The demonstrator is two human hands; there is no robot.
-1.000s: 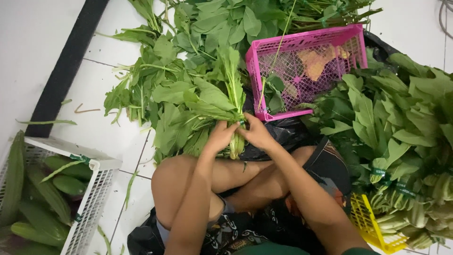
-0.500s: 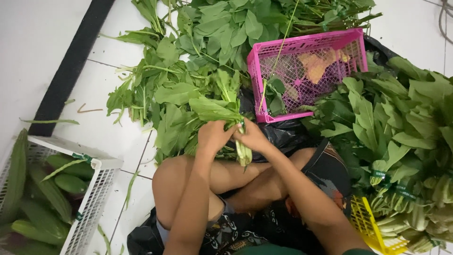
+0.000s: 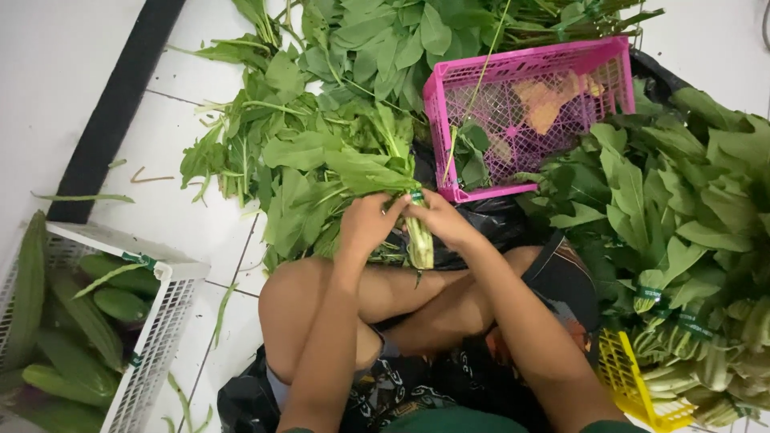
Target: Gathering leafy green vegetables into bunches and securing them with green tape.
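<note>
you're looking down at a white tiled floor, evenly lit, with thin dark grout lines; a black strip runs diagonally across it at upper left; a white mesh basket sits at lower left, a pink crate at top, a yellow basket at lower right.

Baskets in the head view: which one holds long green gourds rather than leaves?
The white basket at lower left, beside the person's knee. The pink basket sits beyond the hands, and only a corner of the yellow basket shows.
</note>
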